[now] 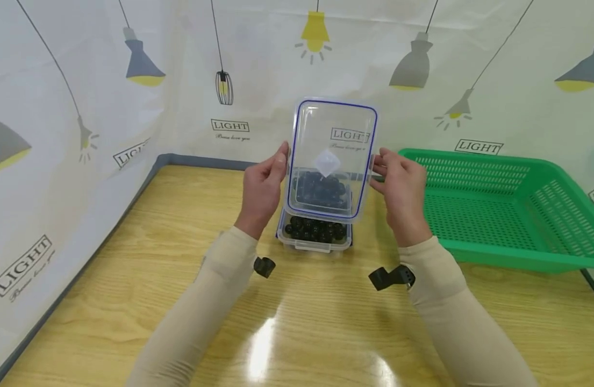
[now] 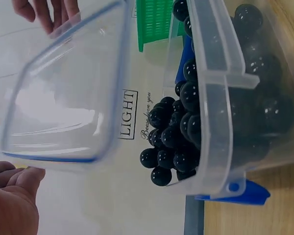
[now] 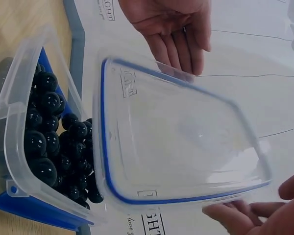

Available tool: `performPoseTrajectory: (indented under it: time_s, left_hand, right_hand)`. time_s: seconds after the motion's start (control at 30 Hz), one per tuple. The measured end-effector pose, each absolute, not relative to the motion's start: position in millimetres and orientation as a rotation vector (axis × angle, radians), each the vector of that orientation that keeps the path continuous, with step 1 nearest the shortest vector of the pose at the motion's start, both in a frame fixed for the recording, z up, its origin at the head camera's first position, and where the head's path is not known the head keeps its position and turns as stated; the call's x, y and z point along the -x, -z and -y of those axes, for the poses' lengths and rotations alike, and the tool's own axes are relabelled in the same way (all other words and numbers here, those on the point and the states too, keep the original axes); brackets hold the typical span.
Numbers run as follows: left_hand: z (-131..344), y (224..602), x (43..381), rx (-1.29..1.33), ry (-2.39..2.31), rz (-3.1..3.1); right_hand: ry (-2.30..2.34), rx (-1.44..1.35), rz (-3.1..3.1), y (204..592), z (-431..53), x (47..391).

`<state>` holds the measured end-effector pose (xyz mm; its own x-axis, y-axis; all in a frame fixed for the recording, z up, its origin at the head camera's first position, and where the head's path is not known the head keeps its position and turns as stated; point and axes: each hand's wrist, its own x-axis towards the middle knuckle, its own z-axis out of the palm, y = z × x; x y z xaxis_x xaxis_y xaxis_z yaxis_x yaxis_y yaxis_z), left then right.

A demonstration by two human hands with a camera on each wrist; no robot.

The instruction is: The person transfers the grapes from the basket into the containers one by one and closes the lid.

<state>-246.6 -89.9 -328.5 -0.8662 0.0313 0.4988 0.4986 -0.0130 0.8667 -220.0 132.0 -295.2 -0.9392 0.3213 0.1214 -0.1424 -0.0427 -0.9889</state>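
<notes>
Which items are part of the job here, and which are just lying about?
In the job:
- left hand and right hand, holding the lid
- clear lid
- clear container
- dark balls inside

Apparently just about:
- green basket
- lamp-print backdrop

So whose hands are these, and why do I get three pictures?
There's no machine here: they're a person's bare left hand and right hand. The widest picture comes from a camera on the person's head, looking forward and down. The other two come from little cameras, one on each wrist, so things look sideways there.

The hands hold a clear lid with a blue edge by its sides, tilted up and off the box. On the wooden table sit that clear box, with shiny dark balls inside, and a green basket.
</notes>
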Motion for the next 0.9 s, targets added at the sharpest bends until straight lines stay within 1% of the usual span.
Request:
performPoseTrajectory:
  time_s: [0.17, 0.33, 0.6, 0.9]
  left_hand:
    - [91, 329, 247, 0.64, 1.942, 1.885]
    - [93, 330, 247, 0.774, 2.004, 1.796]
    - [93, 333, 248, 0.869, 2.093, 1.663]
    - [95, 339, 248, 0.833, 2.173, 1.547]
  right_hand:
    - [-2.056, 0.039, 1.765, 300, -129, 218]
    - [-2.131, -0.045, 1.546, 305, -128, 221]
    - [-2.149, -0.013, 1.468, 311, -125, 227]
    - [-2.32, -0.003, 1.56, 310, -126, 226]
